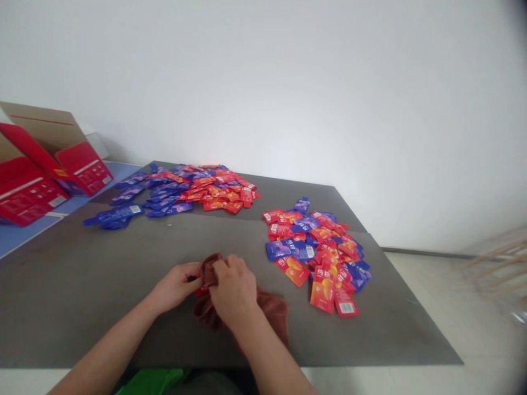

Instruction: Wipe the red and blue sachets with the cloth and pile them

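A brown cloth [274,312] lies bunched on the dark table in front of me, and its folded upper part stands between my two hands. My right hand [234,288] is closed on this cloth from above. On the left side, my left hand [179,286] pinches a red packet [201,291], of which only a small edge shows under the cloth. The rest of that packet is hidden by the cloth and my fingers. To the right of my hands lies a loose pile of red and blue packets [323,293].
Another heap of red and blue packets [214,192] covers the table's far side, with several blue ones [119,214] at its left. Open red cartons [82,170] stand on a blue surface at the left. A white wall rises behind the grey table [102,296].
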Demonstrator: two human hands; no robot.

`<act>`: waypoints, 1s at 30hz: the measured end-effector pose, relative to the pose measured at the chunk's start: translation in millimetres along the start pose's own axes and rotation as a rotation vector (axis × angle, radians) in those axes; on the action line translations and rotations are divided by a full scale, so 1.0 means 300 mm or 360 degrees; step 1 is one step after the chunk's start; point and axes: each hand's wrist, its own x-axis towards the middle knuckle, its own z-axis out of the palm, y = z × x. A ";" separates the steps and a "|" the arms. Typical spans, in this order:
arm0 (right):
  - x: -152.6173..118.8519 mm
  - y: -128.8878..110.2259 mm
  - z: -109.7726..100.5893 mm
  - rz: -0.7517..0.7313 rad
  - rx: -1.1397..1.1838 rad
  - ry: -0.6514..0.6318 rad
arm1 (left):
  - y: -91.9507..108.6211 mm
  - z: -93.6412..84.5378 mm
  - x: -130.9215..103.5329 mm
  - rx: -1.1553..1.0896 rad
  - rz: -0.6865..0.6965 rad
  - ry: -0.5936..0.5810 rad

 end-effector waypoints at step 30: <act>-0.006 0.030 -0.007 0.0136 -0.0055 0.0064 | -0.007 0.000 0.000 0.0080 0.0002 0.0013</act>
